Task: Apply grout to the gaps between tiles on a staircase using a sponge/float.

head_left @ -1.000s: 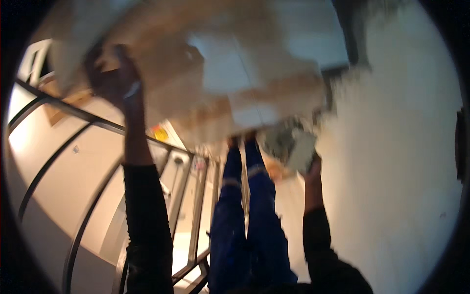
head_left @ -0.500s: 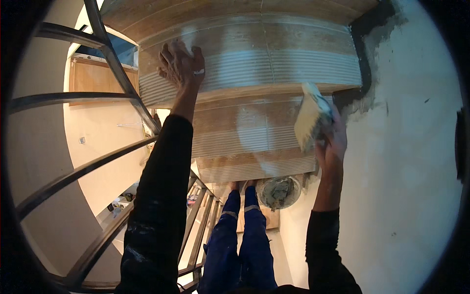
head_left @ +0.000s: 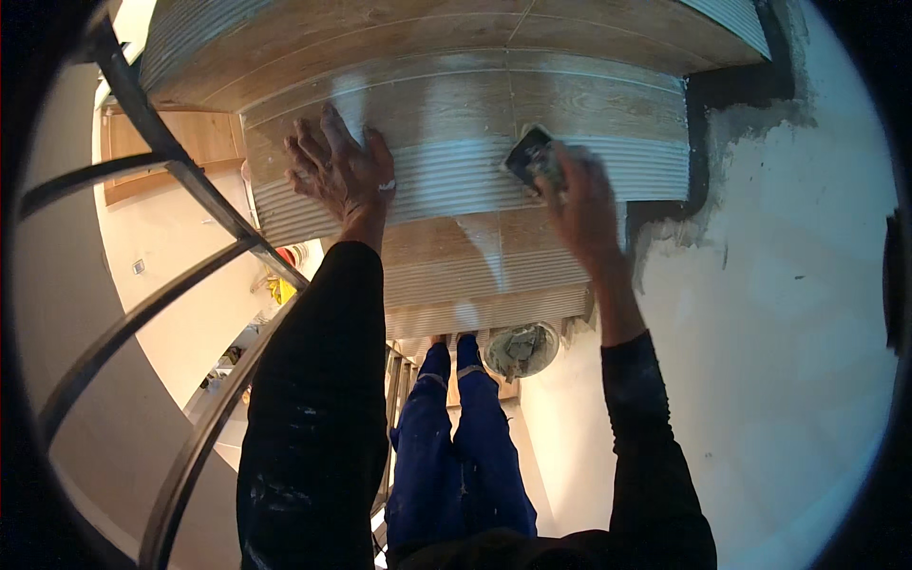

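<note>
My left hand (head_left: 342,176) lies with fingers spread on the wood-look stair tread (head_left: 442,104), partly over its ribbed front strip. In my right hand (head_left: 583,204) is a sponge (head_left: 528,158), a block with a dark upper face and a paler edge. It rests against the ribbed strip near the middle of the same step. The fingers of that hand are slightly smeared by motion but wrap round the sponge's right side. The sponge's underside is hidden.
A bucket (head_left: 548,353) with grey contents stands lower down, right of my feet. Along the left runs a metal railing (head_left: 214,204). At the right, a pale wall (head_left: 760,285) meets the steps, with dark mortar (head_left: 736,90) along the joint.
My right hand has moved left from the stair's right side, bringing the sponge down onto the ribbed strip. My left hand stays on the tread, and the view has shifted slightly.
</note>
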{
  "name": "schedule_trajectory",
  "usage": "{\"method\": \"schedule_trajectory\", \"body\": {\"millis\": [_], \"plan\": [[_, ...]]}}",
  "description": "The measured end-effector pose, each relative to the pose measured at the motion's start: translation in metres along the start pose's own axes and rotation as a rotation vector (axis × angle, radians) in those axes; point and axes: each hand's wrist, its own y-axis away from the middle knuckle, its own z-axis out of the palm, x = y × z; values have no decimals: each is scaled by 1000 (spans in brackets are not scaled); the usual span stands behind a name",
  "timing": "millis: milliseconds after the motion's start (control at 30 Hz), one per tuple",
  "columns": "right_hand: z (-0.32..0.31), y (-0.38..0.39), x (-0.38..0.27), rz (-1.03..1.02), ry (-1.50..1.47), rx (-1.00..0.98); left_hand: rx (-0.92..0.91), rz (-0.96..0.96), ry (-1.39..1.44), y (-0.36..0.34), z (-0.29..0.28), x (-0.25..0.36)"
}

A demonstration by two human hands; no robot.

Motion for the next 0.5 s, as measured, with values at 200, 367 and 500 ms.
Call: {"method": "schedule_trajectory", "body": {"millis": [200, 367, 500], "plan": [[-9, 5, -57, 149, -242, -110, 7, 21, 11, -3, 2, -9], [-31, -16, 12, 553, -146, 140, -25, 13, 19, 0, 2, 3], [19, -39, -16, 460, -32, 121, -16, 11, 9, -3, -3, 4]]}}
